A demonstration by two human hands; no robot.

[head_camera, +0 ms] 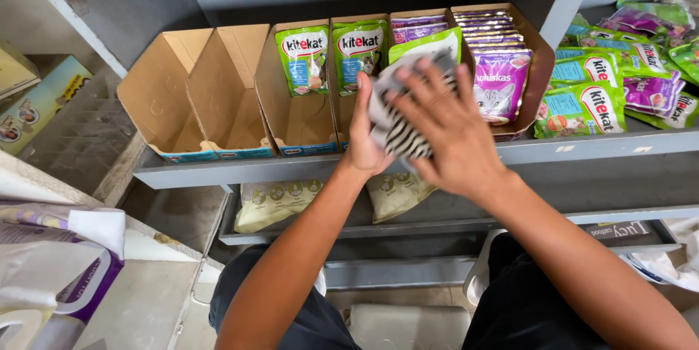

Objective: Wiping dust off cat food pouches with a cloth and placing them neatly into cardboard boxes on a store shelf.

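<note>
A stack of cat-food pouches (397, 120) is clamped between the left hand (364, 135) and the right hand (448, 135) — fingers spread flat across it. Just beyond the fingertips, the half-filled cardboard tray (342, 113) waits; the stack is best kept squared and upright.

Six cardboard display trays (224, 95), two hands (451, 131), two beige bags (273, 203)

By our hands, glossy plastic pouches (408, 95) sit in matt cardboard trays (226, 95) on a smooth painted shelf (582, 150).
</note>
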